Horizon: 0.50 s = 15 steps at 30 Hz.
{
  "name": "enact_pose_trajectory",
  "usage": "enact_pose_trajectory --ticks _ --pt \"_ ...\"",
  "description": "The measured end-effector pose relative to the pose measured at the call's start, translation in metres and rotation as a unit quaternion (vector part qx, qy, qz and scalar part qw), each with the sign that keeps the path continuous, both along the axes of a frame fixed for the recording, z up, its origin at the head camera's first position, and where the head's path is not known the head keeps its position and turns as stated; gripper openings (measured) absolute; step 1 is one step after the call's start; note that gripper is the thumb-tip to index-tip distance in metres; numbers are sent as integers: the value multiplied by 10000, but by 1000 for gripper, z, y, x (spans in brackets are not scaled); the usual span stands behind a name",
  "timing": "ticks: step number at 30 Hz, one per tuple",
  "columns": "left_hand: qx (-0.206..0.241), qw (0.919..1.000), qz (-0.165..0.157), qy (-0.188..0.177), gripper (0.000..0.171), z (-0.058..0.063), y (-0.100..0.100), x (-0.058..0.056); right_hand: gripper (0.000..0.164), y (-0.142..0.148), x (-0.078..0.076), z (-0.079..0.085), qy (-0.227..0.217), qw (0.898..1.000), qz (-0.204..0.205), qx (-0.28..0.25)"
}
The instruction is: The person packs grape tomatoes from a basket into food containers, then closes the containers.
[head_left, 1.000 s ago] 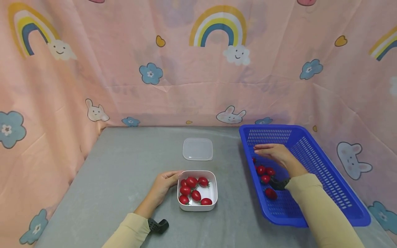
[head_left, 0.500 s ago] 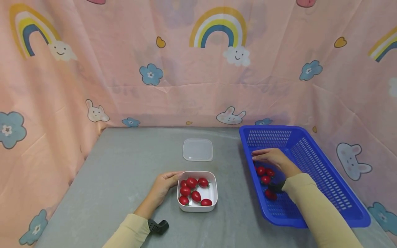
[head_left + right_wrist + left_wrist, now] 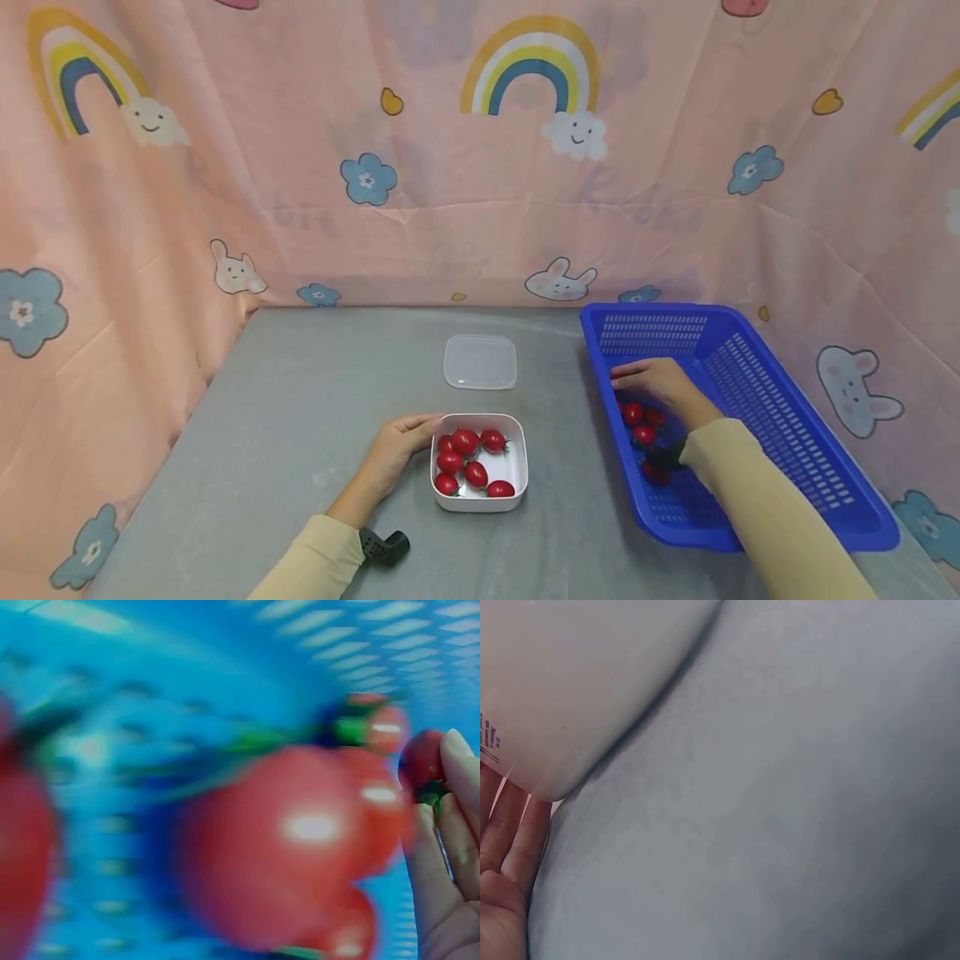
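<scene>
In the head view, a square white container (image 3: pixel 480 504) stands on the table with several cherry tomatoes (image 3: pixel 476 475) inside. My left hand (image 3: pixel 399 448) rests at its upper left corner. The left wrist view has the straight fingers (image 3: pixel 514 825) against the container's wall (image 3: pixel 577 682). Over at the right, my right hand (image 3: pixel 666 387) reaches down into a blue plastic basket (image 3: pixel 806 450). Its fingertips pinch a cherry tomato (image 3: pixel 422 759), plain in the right wrist view. More tomatoes (image 3: pixel 281 844), blurred by closeness, lie along the basket's left side.
A translucent lid (image 3: pixel 480 362) lies flat on the grey table (image 3: pixel 330 367) behind the container. The basket has raised, slotted walls. A pink printed cloth (image 3: pixel 465 233) hangs at the back and sides.
My right hand has lowered slightly toward the basket's left wall and now pinches a tomato there. The left hand and the container have stayed in place.
</scene>
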<state>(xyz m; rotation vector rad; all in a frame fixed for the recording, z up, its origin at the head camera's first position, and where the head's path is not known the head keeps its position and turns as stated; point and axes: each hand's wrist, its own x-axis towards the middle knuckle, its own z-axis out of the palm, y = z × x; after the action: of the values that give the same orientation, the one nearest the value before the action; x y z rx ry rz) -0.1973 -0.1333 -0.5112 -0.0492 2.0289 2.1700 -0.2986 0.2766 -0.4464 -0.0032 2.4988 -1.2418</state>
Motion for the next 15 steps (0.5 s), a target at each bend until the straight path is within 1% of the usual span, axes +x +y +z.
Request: enact_pose_trajectory --ticks 4,7,10,12,15 --pt "21 10000 22 -41 35 1 2 -1 59 5 0 14 -38 9991 -274 -312" --pt "49 9999 -30 -107 37 2 2 -1 69 6 1 27 -87 9971 -432 -621" --pt "66 9999 -61 -137 38 1 2 -2 74 2 3 42 43 9944 -453 -954" --pt "66 9999 -67 -138 38 0 0 -3 72 -2 6 51 138 9919 -478 -1170" --pt "58 9999 -39 -128 37 -2 0 -3 52 -9 11 62 256 9852 -484 -1623"
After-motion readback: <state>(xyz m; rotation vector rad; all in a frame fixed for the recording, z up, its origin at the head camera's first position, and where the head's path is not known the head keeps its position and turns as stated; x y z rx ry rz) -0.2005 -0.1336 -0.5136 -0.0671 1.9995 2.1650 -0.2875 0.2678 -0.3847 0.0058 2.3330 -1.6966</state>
